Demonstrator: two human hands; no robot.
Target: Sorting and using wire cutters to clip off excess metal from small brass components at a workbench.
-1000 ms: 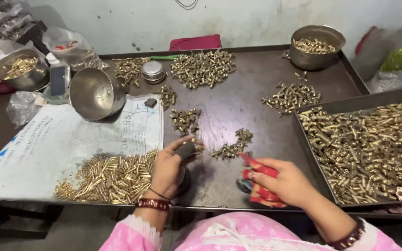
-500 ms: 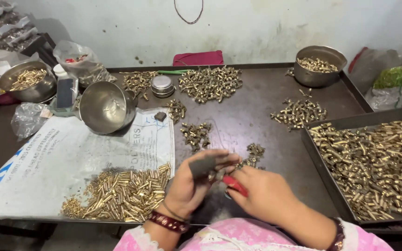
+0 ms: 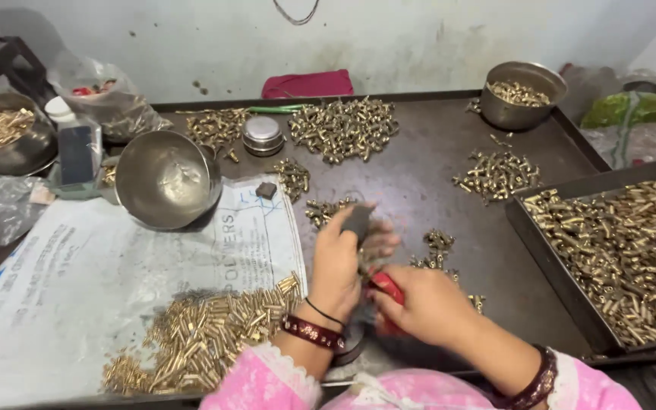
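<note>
While the left hand [image 3: 337, 262] closes its fingers [image 3: 377, 244] round a small dark grey block [image 3: 356, 222], the right hand [image 3: 427, 307] grips a red-handled tool [image 3: 386, 289] just below those fingers — both hands meet over the dark metal worktop [image 3: 434, 175]. Loose brass fittings [image 3: 438, 250] lie just beside the fingertips; a heap of brass tubes [image 3: 206, 334] sits left of the wrist.

Both forearms enter from the bottom edge of the frame in pink sleeves and converge at lower centre. The left hand [image 3: 337, 262] is raised, back toward the camera, fingers curled closed, with bangles around its wrist. The right hand [image 3: 424, 304] lies just to the lower right of it, palm down, fingers folded in a closed grip, a dark bangle on its forearm.
</note>
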